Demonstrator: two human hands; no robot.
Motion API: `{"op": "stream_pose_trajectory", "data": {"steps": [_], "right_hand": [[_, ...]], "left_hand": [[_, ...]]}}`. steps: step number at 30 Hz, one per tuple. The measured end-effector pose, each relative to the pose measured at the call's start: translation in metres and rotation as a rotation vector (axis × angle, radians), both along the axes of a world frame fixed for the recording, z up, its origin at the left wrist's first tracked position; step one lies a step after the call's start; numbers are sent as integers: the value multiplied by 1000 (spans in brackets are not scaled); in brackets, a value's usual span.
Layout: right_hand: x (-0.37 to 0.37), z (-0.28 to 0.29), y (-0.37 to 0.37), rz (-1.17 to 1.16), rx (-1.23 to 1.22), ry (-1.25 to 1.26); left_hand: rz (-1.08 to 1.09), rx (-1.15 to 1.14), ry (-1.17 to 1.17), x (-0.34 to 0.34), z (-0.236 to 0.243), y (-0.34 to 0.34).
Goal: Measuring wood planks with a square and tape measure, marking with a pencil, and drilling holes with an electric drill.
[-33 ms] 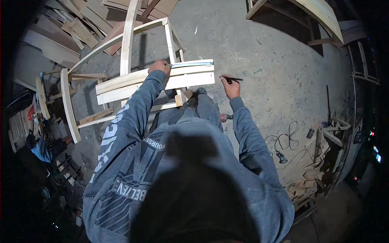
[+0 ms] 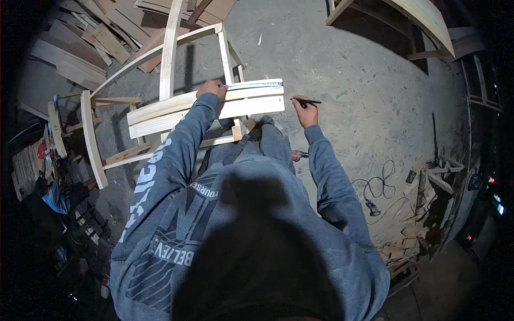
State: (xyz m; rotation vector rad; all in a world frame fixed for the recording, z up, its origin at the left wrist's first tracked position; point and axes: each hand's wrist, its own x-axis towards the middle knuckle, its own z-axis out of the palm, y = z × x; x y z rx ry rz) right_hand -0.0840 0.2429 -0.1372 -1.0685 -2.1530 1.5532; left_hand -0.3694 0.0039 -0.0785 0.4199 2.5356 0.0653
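Observation:
Two pale wooden planks lie side by side across an unfinished wooden chair frame in front of me. A thin metal ruler rests along the far plank's upper edge. My left hand presses down on the ruler's left end. My right hand hovers just past the planks' right end, off the wood, pinching a dark pencil that points right. My grey-sleeved arms and my knees fill the lower middle of the view.
Loose boards and offcuts pile up at the upper left. Another curved wooden frame stands at the upper right. A coiled cable with a small tool and wood scraps lie on the concrete floor to the right.

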Motion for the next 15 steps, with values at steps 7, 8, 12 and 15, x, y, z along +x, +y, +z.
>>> {"op": "stream_pose_trajectory", "data": {"steps": [7,8,12,15], "right_hand": [[-83,-18,39,200,-54,21],[-89,-19,41,205,-54,23],[-105,-22,44,260,-174,-36],[-105,-27,41,205,-168,-71]], "left_hand": [[8,-44,-29,-3,-8,-1],[12,-51,-46,-3,-8,-2],[43,-43,-75,-2,-9,-3],[50,-34,-122,0,-9,-4]]}}
